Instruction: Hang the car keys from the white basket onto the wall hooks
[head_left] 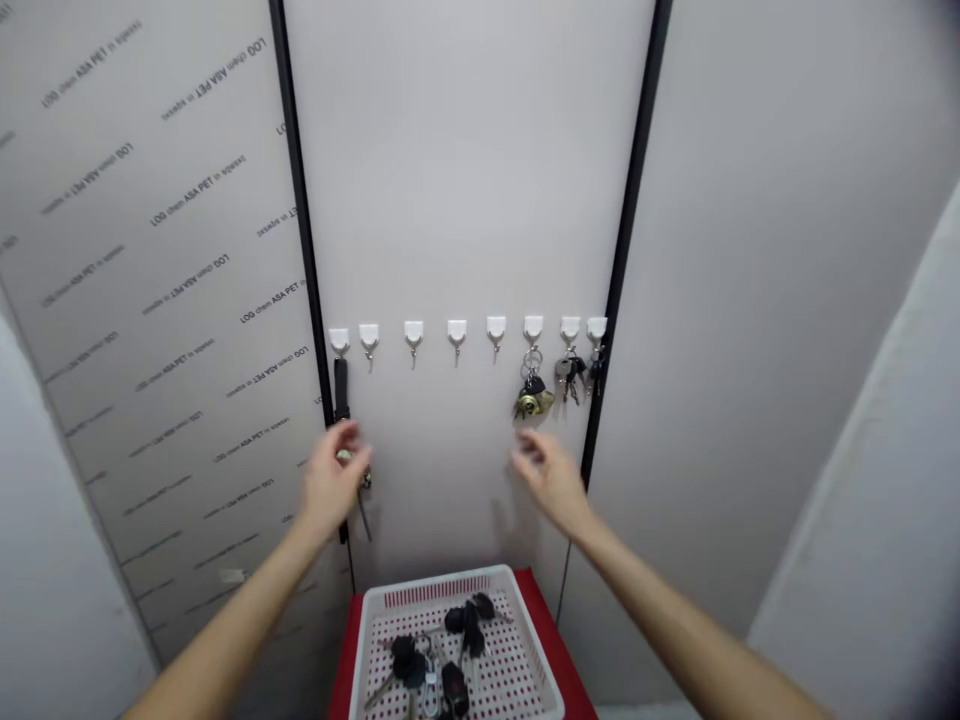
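"Keys (pixel 409 660), where?"
"Loosely heaped inside the white basket (pixel 436 588); others hang from hooks (pixel 457 332) above it."
"And both hands?"
"Higher than the basket: right hand (pixel 553 478) half open, nothing visible in it; left hand (pixel 331 485) curled by a black strap (pixel 341 385), too blurred to tell whether it grips."

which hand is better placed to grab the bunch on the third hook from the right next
Probably the right hand: it is just below that hanging bunch and seems empty, while the left hand is across by the black strap.
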